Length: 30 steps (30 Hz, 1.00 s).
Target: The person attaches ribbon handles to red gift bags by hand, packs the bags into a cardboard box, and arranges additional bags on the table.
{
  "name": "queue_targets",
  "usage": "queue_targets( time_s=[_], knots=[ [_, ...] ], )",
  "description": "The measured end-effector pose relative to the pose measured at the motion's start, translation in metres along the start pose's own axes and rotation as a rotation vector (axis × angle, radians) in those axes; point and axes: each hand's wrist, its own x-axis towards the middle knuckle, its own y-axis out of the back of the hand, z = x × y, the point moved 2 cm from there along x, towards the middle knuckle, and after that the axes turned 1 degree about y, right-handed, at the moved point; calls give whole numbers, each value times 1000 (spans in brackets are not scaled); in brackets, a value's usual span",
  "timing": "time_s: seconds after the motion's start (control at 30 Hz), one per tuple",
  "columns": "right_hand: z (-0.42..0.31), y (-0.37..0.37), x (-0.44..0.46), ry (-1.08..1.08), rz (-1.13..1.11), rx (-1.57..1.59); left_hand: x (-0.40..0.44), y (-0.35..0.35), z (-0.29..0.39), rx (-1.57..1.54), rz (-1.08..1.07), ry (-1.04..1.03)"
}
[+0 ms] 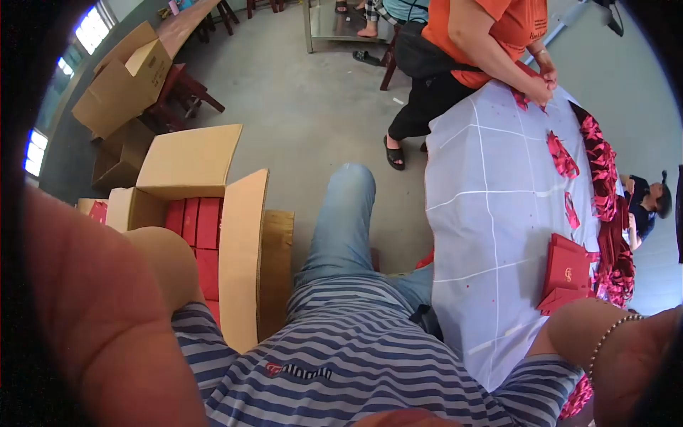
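Note:
Very close to the camera, my left hand [107, 320] fills the left side; its palm side shows, but its fingers are out of view. Behind it stands an open cardboard box [243, 260] with red boxes [207, 267] packed inside. My right hand [644, 359] is raised at the right edge, a beaded bracelet [605, 338] at its wrist and its fingers cut off by the frame. Beyond my right forearm, a red bag-like item with a gold emblem [567, 267] lies on the white-covered table [484, 228]. Neither hand shows what it touches, if anything.
Red ribbon bows [599, 167] line the table's far side, with loose red ribbon pieces [563, 154] nearer. A person in an orange shirt [484, 35] stands at the table's far end, both hands over it. More cardboard boxes [124, 82] and wooden stools [186, 92] are at the left.

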Motion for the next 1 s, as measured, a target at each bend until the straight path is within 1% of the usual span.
queue_targets(
  time_s=[0.1,0.23,0.37,0.43,0.5,0.57,0.67,0.73,0.83,0.93,1.0],
  knots=[
    [4,6,1,-12,22,-49,5,2,-1,17,25,-15],
    [12,9,3,-58,54,-91,18,6,0,40,74,21],
    [16,16,7,-111,71,-119,26,4,-5,39,73,115],
    [12,21,9,-148,82,-129,27,-5,-13,23,19,199],
    [5,28,9,-172,87,-119,16,-28,-25,-12,-89,313],
    [-1,31,3,-197,78,-105,-13,-62,-40,-55,-232,435],
    [-2,26,-21,-167,63,-99,-71,-124,-56,-88,-436,560],
    [4,18,-36,-124,51,-96,-98,-156,-65,-101,-523,605],
    [19,6,-41,-159,49,-106,-119,-176,-72,-132,-668,664],
    [29,4,-47,-167,26,-122,-126,-183,-73,-146,-702,655],
    [36,6,-45,-175,24,-117,-120,-176,-67,-144,-678,633]
  ],
)
